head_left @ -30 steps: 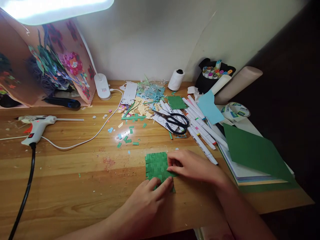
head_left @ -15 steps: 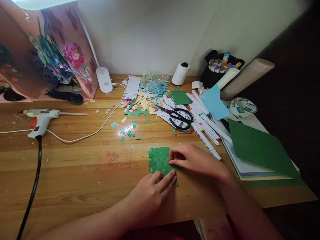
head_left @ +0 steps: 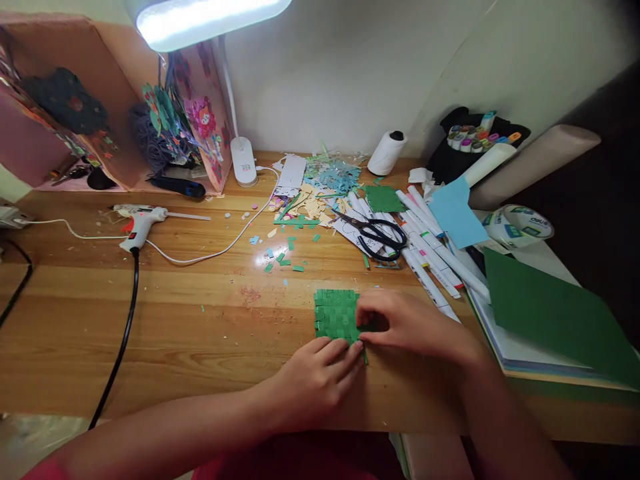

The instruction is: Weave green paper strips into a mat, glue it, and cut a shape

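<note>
A small woven green paper mat point(head_left: 334, 313) lies flat on the wooden table, its short strip ends uneven along the edges. My left hand point(head_left: 317, 377) has its fingers bent together over the mat's near edge, holding it down; its thumb is hidden. At the right edge, my right hand point(head_left: 403, 323) is closed, with thumb and fingertips pinching the mat's border. A thin green strip end point(head_left: 366, 358) sticks out below the left fingertips. The hands cover the mat's near and right edges.
Beyond the mat lie paper scraps point(head_left: 320, 193), black-handled scissors point(head_left: 375, 233) and white markers point(head_left: 433, 260). A glue gun point(head_left: 141, 227) with its cord is at left. On the right are green paper point(head_left: 560, 310), a tape roll point(head_left: 520, 225) and a marker holder point(head_left: 440, 157).
The view has turned left, showing more of the lamp and pink shelf. My right thumb and fingers have shifted slightly along the mat's right edge; my left hand still presses the near edge.
</note>
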